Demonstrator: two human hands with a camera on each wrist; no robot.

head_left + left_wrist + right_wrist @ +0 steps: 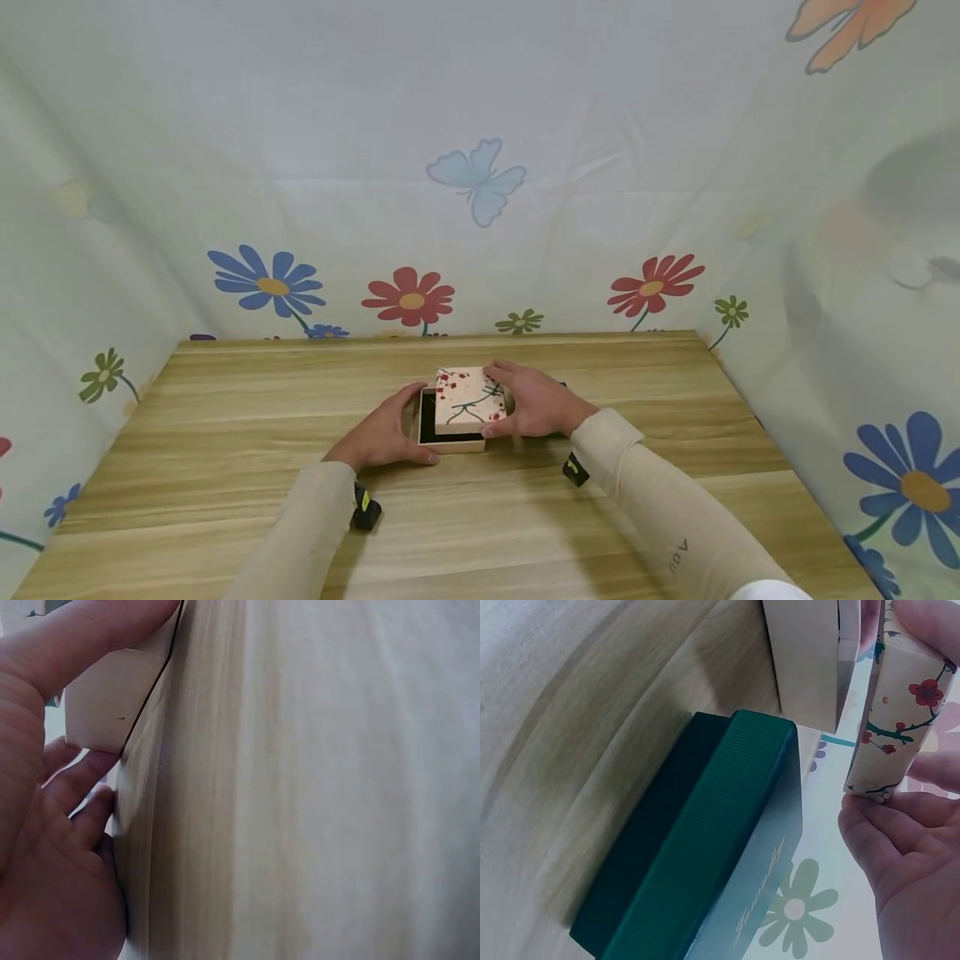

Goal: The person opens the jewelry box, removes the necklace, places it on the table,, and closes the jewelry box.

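A cream box lid [467, 402] printed with red blossoms and dark branches is tilted over a matching square box base [459, 447], shifted to the right of it. The base's black interior shows along its left and front sides. My right hand [538, 402] holds the lid between thumb and fingers at its right side; the right wrist view shows a gap between lid [900, 724] and base [810, 664]. On the left, my left hand [384, 431] grips the base, thumb along its front wall and fingers at the far left side.
A dark green box [697, 832] with a ribbed side and script lettering lies on the table beside the base, mostly hidden under my right hand in the head view. The wood-grain table [262, 392] meets a flower-printed cloth [345, 208] at its back and sides.
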